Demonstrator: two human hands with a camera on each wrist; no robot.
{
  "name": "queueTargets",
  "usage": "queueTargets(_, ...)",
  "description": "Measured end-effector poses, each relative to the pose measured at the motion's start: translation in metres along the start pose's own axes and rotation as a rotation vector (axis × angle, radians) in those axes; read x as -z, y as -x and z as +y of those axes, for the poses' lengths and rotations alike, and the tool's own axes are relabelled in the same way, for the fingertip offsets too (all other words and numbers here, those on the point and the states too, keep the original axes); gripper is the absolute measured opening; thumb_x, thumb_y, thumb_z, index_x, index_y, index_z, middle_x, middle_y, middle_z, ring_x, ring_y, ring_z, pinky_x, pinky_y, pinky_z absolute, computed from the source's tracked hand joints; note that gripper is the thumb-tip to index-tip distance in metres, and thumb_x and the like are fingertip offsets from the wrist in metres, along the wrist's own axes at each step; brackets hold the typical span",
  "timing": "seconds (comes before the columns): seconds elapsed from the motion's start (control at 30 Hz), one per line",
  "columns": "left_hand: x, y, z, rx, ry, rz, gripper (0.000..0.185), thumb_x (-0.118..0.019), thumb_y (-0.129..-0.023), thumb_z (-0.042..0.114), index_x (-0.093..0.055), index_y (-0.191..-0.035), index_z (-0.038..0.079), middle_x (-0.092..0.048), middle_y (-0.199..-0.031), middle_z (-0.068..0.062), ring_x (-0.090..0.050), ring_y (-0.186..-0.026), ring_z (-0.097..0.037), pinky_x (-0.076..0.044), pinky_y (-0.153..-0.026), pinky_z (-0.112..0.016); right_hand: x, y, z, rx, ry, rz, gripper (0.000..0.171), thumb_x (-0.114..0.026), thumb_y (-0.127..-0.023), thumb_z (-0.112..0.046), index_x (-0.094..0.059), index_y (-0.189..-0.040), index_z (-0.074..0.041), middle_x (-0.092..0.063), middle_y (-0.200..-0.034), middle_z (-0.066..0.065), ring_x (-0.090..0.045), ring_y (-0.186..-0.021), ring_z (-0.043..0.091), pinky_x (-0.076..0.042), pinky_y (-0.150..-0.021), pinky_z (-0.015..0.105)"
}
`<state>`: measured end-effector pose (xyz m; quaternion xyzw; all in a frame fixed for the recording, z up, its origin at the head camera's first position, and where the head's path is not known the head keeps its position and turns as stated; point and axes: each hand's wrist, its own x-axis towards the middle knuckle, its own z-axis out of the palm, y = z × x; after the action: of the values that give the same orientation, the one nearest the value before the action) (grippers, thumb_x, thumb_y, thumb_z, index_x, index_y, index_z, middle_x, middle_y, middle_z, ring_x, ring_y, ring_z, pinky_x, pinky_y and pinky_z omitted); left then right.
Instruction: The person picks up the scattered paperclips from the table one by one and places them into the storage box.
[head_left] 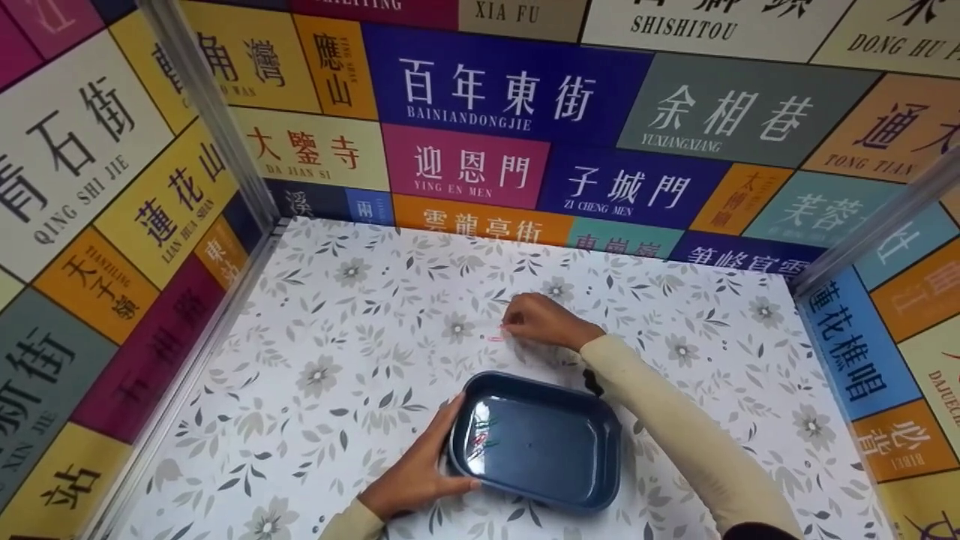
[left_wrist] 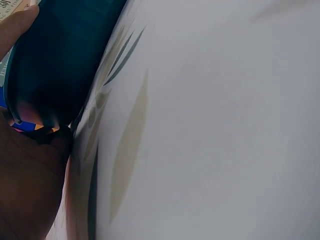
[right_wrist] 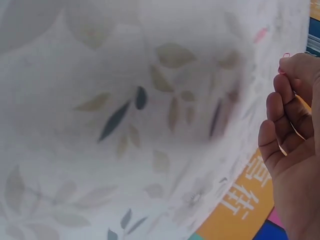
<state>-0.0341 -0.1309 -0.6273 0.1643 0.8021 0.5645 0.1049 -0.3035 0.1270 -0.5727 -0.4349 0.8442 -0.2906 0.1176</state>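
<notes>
A dark blue rectangular tray (head_left: 592, 480) lies on the floral table near me, with several small coloured clips (head_left: 480, 439) at its left end. My left hand (head_left: 439, 457) holds the tray's near-left corner, fingers along the left rim and thumb on the front edge; the left wrist view shows the thumb (left_wrist: 17, 25) against the tray's wall (left_wrist: 60, 60). Beyond the tray, my right hand (head_left: 511, 324) reaches down to the table with fingers curled. In the right wrist view it (right_wrist: 282, 62) pinches a small pink clip (right_wrist: 286, 55). Another pink clip (head_left: 495, 339) lies on the table just beside those fingertips.
The floral tabletop (head_left: 337, 375) is boxed in by walls covered in coloured street-name signs on the left (head_left: 112, 225), back (head_left: 487, 97) and right (head_left: 900, 315). Metal posts (head_left: 217, 120) stand at the back corners.
</notes>
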Motion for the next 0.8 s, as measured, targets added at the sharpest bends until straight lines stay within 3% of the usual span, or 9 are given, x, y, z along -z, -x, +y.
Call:
queueTargets(0.27,-0.001,0.001,-0.001,0.0,-0.004,-0.002,0.127,-0.095,-0.084,0.048,-0.012,-0.179,0.03,-0.015,-0.184,-0.008,-0.012,-0.167,-0.042,-0.015,-0.13,-0.071,0.018,0.004,-0.013,0.003,-0.017,0.009,0.009,-0.078,-0.102,-0.005,-0.084,-0.104,0.001,-0.077,-0.098,0.011,-0.072,-0.094,0.027,-0.062,-0.086,0.047)
queueTargets(0.43,-0.002,0.001,-0.003,-0.016,-0.016,0.007,0.129,-0.096,-0.083,0.045,-0.012,-0.179,0.028,-0.016,-0.183,-0.013,-0.014,-0.167,-0.042,-0.016,-0.129,-0.071,0.027,0.011,-0.021,-0.02,-0.043,0.022,0.007,-0.079,-0.102,-0.007,-0.085,-0.102,-0.005,-0.076,-0.098,0.008,-0.071,-0.092,0.024,-0.062,-0.086,0.05)
queueTargets(0.8,-0.001,0.002,-0.002,-0.024,-0.014,0.01,0.13,-0.097,-0.082,0.041,-0.011,-0.18,0.028,-0.015,-0.183,-0.019,-0.014,-0.167,-0.043,-0.015,-0.129,-0.072,0.023,0.039,-0.038,0.03,-0.06,0.076,0.006,-0.079,-0.103,-0.011,-0.085,-0.101,-0.009,-0.076,-0.098,0.006,-0.07,-0.093,0.023,-0.06,-0.087,0.056)
